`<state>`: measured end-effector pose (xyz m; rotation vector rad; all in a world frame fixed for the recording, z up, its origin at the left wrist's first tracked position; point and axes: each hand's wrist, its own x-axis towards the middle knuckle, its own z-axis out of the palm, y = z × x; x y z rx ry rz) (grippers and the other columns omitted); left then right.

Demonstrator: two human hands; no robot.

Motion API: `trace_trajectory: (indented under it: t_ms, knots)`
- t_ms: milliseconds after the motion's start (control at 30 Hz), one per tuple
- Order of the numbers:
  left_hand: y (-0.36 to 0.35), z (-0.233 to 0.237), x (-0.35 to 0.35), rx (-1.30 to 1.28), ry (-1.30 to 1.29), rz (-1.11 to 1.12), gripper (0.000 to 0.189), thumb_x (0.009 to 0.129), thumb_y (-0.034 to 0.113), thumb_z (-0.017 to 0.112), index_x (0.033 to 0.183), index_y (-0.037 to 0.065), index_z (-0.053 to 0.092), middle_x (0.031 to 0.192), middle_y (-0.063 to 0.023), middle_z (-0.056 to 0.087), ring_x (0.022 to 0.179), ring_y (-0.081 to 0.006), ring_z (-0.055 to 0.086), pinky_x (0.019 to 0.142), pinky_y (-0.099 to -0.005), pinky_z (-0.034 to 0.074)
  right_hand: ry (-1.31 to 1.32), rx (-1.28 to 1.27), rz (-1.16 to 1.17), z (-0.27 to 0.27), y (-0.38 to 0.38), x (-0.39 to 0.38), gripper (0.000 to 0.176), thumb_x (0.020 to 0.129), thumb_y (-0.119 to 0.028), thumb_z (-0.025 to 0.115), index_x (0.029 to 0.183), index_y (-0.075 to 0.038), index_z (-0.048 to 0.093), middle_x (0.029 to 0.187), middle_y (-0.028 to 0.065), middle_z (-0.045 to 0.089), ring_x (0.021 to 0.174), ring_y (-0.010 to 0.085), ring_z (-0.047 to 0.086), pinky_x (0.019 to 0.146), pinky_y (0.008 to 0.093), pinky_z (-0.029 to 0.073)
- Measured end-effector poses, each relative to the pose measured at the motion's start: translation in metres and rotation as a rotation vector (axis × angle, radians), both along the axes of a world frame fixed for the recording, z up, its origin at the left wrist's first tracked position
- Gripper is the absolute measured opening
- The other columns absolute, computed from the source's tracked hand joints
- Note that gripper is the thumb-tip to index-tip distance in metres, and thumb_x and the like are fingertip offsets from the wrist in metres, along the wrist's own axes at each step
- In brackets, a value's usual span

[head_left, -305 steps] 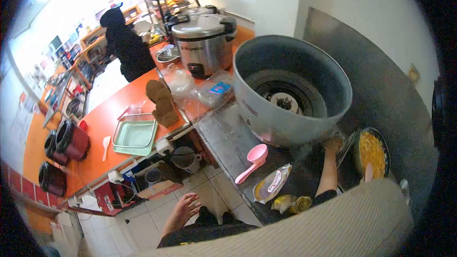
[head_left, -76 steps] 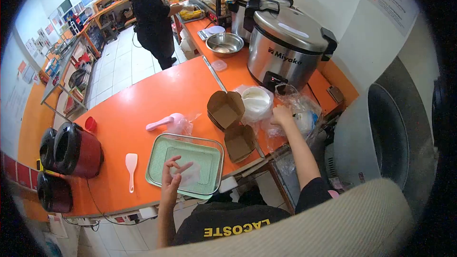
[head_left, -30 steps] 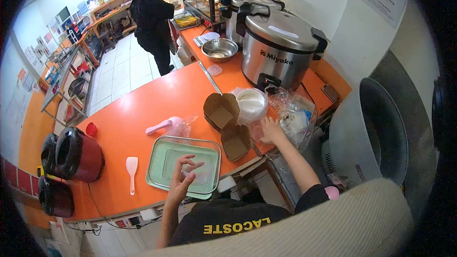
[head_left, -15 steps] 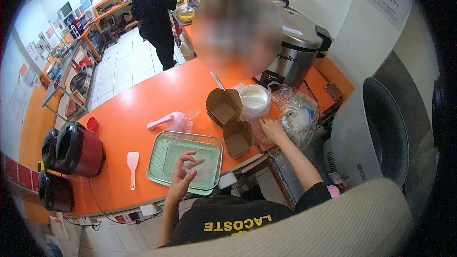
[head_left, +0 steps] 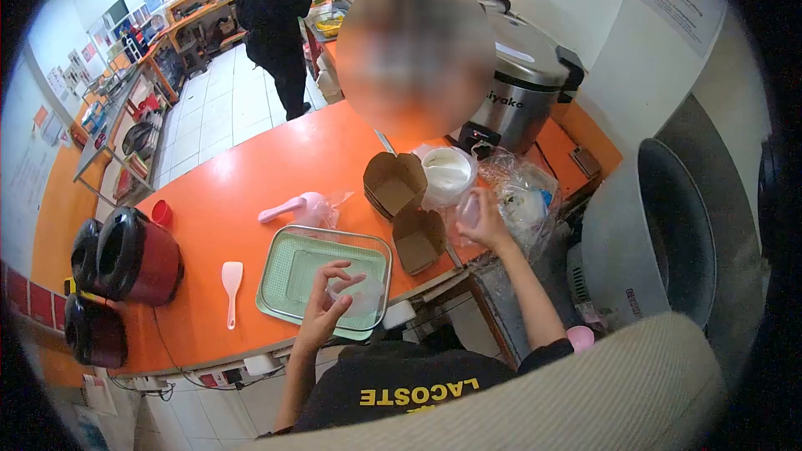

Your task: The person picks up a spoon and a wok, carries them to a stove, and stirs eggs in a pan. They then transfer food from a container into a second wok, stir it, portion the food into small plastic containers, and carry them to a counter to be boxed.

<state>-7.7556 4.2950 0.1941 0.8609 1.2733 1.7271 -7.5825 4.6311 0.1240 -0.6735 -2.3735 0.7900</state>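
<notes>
My left hand is curled round a small clear plastic cup, over a green basket tray with a wire rim. At the counter's right side, my right hand grips a small clear plastic piece, perhaps a lid or cup; its exact shape is blurred. Just beyond that hand is a white round tub in plastic wrapping. Open brown paper food boxes stand stacked left of it, with another brown box nearer me. Crumpled clear plastic bags lie right of my right hand.
On the orange counter lie a pink rice paddle and a pink scoop. Dark red cookers stand left, a large steel rice cooker behind, and a big grey tub right. A person in black stands farther off.
My right hand has lifted from the plastic at the counter's edge and turned, now with a clear plastic piece in its fingers. My left hand has stayed nearly still over the tray.
</notes>
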Motion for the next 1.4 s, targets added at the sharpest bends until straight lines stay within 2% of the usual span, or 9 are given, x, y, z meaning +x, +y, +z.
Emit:
trace_trajectory:
  t_ms: [200,367,467,500,600,667,767,1000,1400]
  knots:
    - [0.028,0.010,0.002,0.055,0.343,0.029,0.080,0.060,0.021,0.083,0.121,0.010,0.032,0.129,-0.0117,0.033,0.120,-0.0307,0.043,0.094,-0.0446,0.041,0.925,-1.442,0.320,0.062,-0.069,0.007,0.059,0.073,-0.020,0.064,0.124,-0.014,0.037,0.107,0.0081,0.046,0.101,0.0243,0.053,0.085,0.0411,0.049]
    - [0.065,0.007,0.019,0.060,0.544,0.046,0.101,0.056,0.017,0.086,0.130,0.010,0.018,0.129,-0.0130,0.037,0.119,-0.0290,0.044,0.099,-0.0444,0.039,0.807,-1.479,0.478,0.040,-0.112,0.017,0.040,0.076,-0.017,0.062,0.112,-0.014,0.043,0.103,0.0052,0.049,0.096,0.0194,0.053,0.078,0.0342,0.049]
    - [0.079,0.000,0.029,0.078,0.649,-0.120,0.103,0.055,0.017,0.086,0.130,0.006,0.017,0.127,-0.0147,0.043,0.119,-0.0285,0.044,0.101,-0.0425,0.037,0.520,-1.312,0.244,0.030,-0.130,0.033,0.028,0.080,-0.018,0.062,0.103,-0.012,0.048,0.098,0.0025,0.052,0.091,0.0138,0.053,0.072,0.0289,0.047]
    - [0.082,0.011,0.031,0.029,1.017,-0.136,0.094,0.059,0.012,0.083,0.131,0.007,0.023,0.125,-0.0178,0.045,0.115,-0.0288,0.047,0.098,-0.0442,0.038,0.427,-1.217,0.136,0.037,-0.139,0.035,0.023,0.080,-0.018,0.062,0.099,-0.010,0.052,0.094,0.0026,0.054,0.089,0.0139,0.053,0.074,0.0284,0.046]
    - [0.088,-0.007,0.053,0.219,0.659,-0.265,0.089,0.057,0.005,0.083,0.126,0.005,0.027,0.125,-0.0186,0.045,0.114,-0.0303,0.049,0.096,-0.0432,0.041,0.419,-1.015,-0.006,0.003,-0.156,0.043,0.017,0.085,-0.020,0.060,0.093,-0.005,0.060,0.087,0.0026,0.057,0.084,0.0127,0.054,0.079,0.0294,0.043]
    - [0.090,-0.009,0.061,0.201,0.616,-0.360,0.088,0.056,0.004,0.083,0.124,0.004,0.028,0.125,-0.0194,0.045,0.113,-0.0304,0.050,0.095,-0.0423,0.042,0.393,-0.470,-0.094,0.018,-0.163,0.055,0.018,0.087,-0.020,0.058,0.095,-0.004,0.060,0.088,0.0041,0.058,0.086,0.0132,0.054,0.081,0.0300,0.043]
    - [0.074,-0.010,0.071,0.110,0.516,-0.382,0.086,0.056,0.005,0.083,0.123,0.004,0.029,0.125,-0.0197,0.046,0.113,-0.0304,0.050,0.095,-0.0411,0.042,0.488,-0.759,-0.164,0.036,-0.191,0.080,0.024,0.086,-0.030,0.060,0.091,-0.007,0.061,0.092,0.0041,0.056,0.088,0.0162,0.053,0.080,0.0312,0.043]
    - [0.037,0.063,0.184,0.177,0.861,-0.806,0.078,0.058,0.011,0.081,0.124,0.004,0.039,0.124,-0.0192,0.047,0.113,-0.0327,0.050,0.095,-0.0405,0.041,0.227,-0.011,-0.733,0.084,-0.299,0.194,0.018,0.074,-0.018,0.068,0.085,-0.007,0.059,0.101,0.0092,0.054,0.095,0.0270,0.053,0.085,0.0371,0.042]
    - [-0.119,0.054,0.444,0.760,0.838,-1.889,0.089,0.064,0.010,0.074,0.139,0.007,0.026,0.133,-0.0190,0.040,0.120,-0.0356,0.042,0.102,-0.0400,0.036,0.310,-0.181,-1.518,0.098,-0.647,0.386,0.011,0.076,-0.009,0.065,0.077,-0.003,0.056,0.098,0.0130,0.056,0.093,0.0271,0.054,0.080,0.0347,0.043]
